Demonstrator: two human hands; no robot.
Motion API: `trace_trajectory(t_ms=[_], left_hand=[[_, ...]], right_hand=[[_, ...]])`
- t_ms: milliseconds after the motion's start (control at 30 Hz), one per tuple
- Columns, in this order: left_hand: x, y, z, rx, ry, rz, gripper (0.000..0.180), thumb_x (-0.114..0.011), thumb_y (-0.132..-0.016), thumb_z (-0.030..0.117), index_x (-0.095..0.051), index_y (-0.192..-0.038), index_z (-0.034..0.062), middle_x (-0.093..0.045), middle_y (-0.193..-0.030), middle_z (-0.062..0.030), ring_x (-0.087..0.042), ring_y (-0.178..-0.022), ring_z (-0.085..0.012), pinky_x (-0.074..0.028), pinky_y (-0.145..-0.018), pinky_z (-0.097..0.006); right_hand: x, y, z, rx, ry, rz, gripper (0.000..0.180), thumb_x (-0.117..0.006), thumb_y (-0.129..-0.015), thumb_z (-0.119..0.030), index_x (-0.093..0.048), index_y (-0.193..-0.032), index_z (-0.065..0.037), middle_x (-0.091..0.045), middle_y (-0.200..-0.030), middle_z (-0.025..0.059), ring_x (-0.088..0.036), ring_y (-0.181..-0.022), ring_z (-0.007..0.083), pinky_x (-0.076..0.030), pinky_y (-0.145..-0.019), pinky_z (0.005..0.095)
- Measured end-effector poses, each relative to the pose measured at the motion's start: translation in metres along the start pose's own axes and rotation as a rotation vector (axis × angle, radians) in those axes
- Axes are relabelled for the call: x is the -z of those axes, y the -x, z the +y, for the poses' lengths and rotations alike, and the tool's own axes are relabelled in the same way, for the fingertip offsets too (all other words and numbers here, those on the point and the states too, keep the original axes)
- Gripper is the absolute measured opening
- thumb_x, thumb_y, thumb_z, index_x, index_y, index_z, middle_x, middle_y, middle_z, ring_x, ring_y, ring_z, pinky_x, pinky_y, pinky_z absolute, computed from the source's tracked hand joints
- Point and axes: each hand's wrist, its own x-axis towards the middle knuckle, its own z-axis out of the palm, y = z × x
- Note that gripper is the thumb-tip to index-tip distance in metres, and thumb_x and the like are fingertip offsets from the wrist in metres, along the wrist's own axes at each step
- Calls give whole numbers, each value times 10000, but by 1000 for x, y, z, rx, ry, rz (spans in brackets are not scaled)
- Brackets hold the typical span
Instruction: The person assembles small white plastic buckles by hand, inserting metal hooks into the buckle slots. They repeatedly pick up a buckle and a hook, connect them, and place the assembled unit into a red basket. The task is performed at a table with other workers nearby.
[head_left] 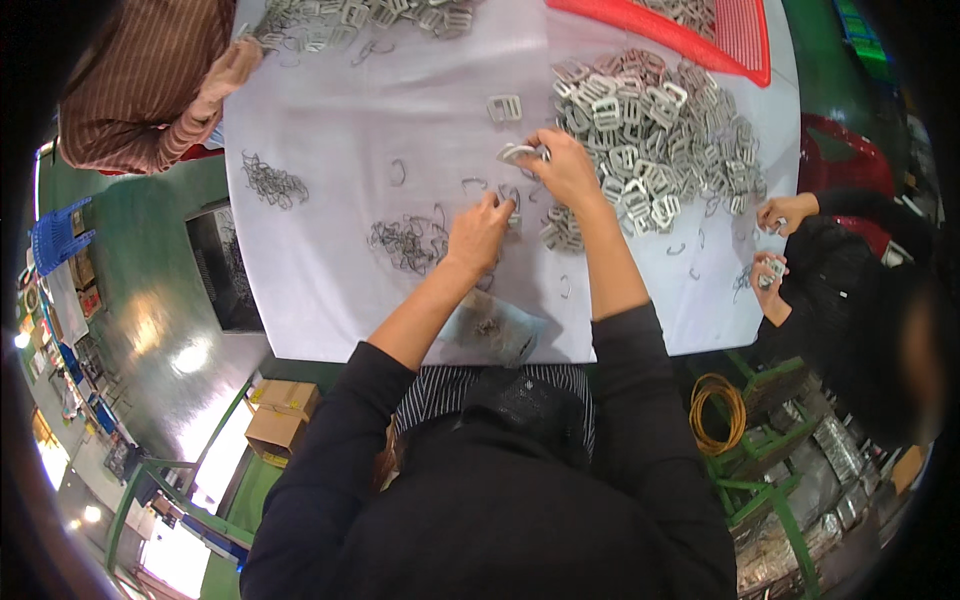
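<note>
My right hand (565, 172) grips a pale metal slide buckle (518, 153) above the white table, just left of a large heap of similar buckles (650, 130). Below and to the left, my left hand (478, 236) is closed in a pinch near the tabletop; whatever its fingertips hold is too small to make out. Beside that hand lies a tangle of thin bent wire hooks (405, 245). A lone buckle (504, 108) rests flat beyond my right hand. Loose hooks (398, 172) are scattered around both hands.
A clear plastic bag (490, 328) lies at the near edge. A red basket (680, 42) of buckles stands far right. Another hook pile (275, 182) sits left. One person's hand (228, 75) is at the far left; another person's hands (770, 270) hold parts at the right.
</note>
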Motion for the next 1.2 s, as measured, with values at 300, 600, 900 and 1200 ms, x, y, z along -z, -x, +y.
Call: trace_trajectory(t_ms=[300,600,900,1200], left_hand=[[60,-18,-28,497,773,-65,148,-677,-727,114,-574,-818,58,-606,-710,-75,-567,-544,-168,-464,-521,-299],[182,-214,5,139,956,347,222,-694,-749,183,-559,-799,15,-564,-648,-32,-531,-522,-92,-425,-462,-231],[185,-322,55,-109,469,577,325,-653,-759,238,-602,-977,3,-635,-942,-143,-618,-830,-196,-494,-706,-301],[65,-135,-44,66,12,423,394,-712,-699,229,-576,-1052,122,-534,-1028,-104,-522,-908,-267,-456,-774,-354]], right_hand=[[-35,-72,-8,-132,235,-9,281,-705,-686,-229,-605,-915,-100,-581,-958,125,-561,-915,310,-444,-793,396],[65,-100,-34,-125,-392,374,254,-678,-727,-193,-607,-879,-1,-643,-824,152,-612,-771,232,-453,-685,317],[162,-221,-9,-74,103,620,497,-693,-692,-318,-579,-1050,7,-587,-1002,215,-544,-1029,312,-433,-844,376],[110,8,-1,-63,-43,578,263,-624,-763,-149,-587,-991,-23,-553,-964,138,-510,-997,302,-410,-857,367]])
